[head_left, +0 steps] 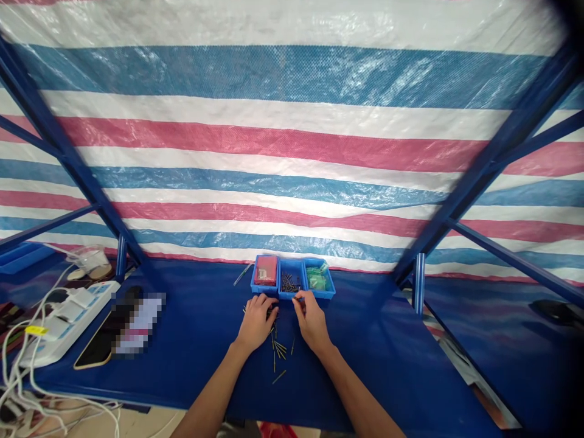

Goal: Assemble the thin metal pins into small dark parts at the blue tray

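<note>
trays (263, 289) stand together by the far edge of the worktop (182, 340), likely for short reach. the right hand (311, 319) pinches a small piece (298, 298) beside them; the left (256, 322) covers loose metal bits (280, 350) scattered toward the near edge, its grip unclear.

You have fairly bright, even light; white glare streaks the upper plastic sheet (283, 73). Soft shadows on the blue surface (191, 347). Wide-angle bowing toward edges, dark blurred corners at right. Small pieces (280, 348) lack fine detail. Patch beside phone (98, 340) pixelated.
</note>
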Tool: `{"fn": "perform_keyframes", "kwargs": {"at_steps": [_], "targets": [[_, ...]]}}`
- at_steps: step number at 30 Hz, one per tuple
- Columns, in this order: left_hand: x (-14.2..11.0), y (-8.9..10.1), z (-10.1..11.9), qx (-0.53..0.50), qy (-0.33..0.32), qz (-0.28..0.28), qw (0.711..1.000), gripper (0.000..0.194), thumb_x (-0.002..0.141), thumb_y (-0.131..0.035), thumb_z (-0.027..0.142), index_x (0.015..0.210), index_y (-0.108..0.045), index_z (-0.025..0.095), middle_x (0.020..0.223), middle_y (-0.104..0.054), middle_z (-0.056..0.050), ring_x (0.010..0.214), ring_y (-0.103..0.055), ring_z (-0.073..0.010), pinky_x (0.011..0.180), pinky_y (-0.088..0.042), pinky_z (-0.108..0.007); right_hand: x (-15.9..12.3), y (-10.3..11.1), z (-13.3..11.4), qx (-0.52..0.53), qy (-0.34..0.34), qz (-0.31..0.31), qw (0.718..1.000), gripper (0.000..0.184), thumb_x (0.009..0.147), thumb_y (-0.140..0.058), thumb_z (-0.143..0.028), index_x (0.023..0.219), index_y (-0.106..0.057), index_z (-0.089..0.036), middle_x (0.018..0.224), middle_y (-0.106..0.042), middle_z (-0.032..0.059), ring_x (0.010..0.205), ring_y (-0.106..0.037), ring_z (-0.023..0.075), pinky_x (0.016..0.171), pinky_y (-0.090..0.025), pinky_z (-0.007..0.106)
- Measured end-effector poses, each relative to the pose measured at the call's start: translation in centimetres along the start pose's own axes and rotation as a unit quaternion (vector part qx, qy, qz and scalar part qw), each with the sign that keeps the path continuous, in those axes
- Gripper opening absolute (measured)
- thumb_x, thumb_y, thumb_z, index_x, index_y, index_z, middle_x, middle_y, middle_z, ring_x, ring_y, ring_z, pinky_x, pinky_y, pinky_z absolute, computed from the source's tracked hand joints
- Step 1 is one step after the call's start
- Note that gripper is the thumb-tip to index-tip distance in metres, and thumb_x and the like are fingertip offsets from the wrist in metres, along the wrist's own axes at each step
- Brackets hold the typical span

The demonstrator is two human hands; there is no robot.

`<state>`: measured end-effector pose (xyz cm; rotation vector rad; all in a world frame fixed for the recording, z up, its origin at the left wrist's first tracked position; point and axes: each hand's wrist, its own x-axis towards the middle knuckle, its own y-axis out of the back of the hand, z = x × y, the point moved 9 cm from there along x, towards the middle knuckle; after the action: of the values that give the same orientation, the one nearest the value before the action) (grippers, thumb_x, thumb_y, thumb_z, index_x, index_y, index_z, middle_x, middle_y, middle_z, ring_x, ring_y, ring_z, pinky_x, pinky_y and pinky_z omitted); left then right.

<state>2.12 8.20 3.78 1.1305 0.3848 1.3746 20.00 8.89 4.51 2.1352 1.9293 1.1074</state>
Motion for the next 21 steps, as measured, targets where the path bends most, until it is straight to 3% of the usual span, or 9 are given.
{"fn": "perform_keyframes", "kwargs": {"at_steps": [5, 8, 16, 21], "targets": [[0.0, 0.1, 0.0, 0.004, 0.001, 0.000, 1.000, 0.021, 0.108, -0.053, 0.029, 0.121, -0.070, 0.028, 0.106, -0.067, -0.005, 0.102, -0.062, -0.0264, 0.089, -0.046, -0.042, 0.1, 0.4, -1.1, -0.036, 0.050, 0.016, 0.998, 0.022, 0.110, -0.046, -0.034, 0.113, -0.065, -0.026, 0.119, -0.065, 0.0111, 0.101, -0.071, 0.0246, 0.082, -0.059, 0.034], [-0.1, 0.0, 0.0, 0.007, 0.000, 0.002, 1.000, 0.021, 0.108, -0.054, 0.028, 0.120, -0.070, 0.028, 0.107, -0.068, -0.005, 0.101, -0.062, -0.0258, 0.089, -0.046, -0.041, 0.1, 0.4, -1.3, -0.065, 0.067, 0.020, 0.995, 0.026, 0.110, -0.045, -0.033, 0.116, -0.070, -0.026, 0.126, -0.061, 0.0114, 0.101, -0.071, 0.0231, 0.082, -0.060, 0.032], [0.0, -0.1, 0.0, 0.003, 0.002, 0.000, 1.000, 0.022, 0.109, -0.052, 0.029, 0.121, -0.070, 0.027, 0.108, -0.068, -0.006, 0.102, -0.062, -0.0259, 0.090, -0.045, -0.041, 0.1, 0.3, -1.1, -0.029, 0.063, 0.008, 0.998, 0.030, 0.113, -0.040, -0.031, 0.122, -0.068, -0.028, 0.125, -0.065, 0.0088, 0.091, -0.072, 0.0189, 0.078, -0.061, 0.029], [0.0, 0.1, 0.1, 0.006, 0.002, 0.001, 1.000, 0.021, 0.108, -0.053, 0.028, 0.121, -0.071, 0.028, 0.108, -0.068, -0.005, 0.103, -0.062, -0.0256, 0.089, -0.045, -0.040, 0.0, 0.1, -0.9, -0.004, 0.058, -0.003, 0.998, 0.020, 0.111, -0.046, -0.032, 0.115, -0.064, -0.026, 0.108, -0.069, 0.0060, 0.083, -0.070, 0.0189, 0.074, -0.058, 0.028]]}}
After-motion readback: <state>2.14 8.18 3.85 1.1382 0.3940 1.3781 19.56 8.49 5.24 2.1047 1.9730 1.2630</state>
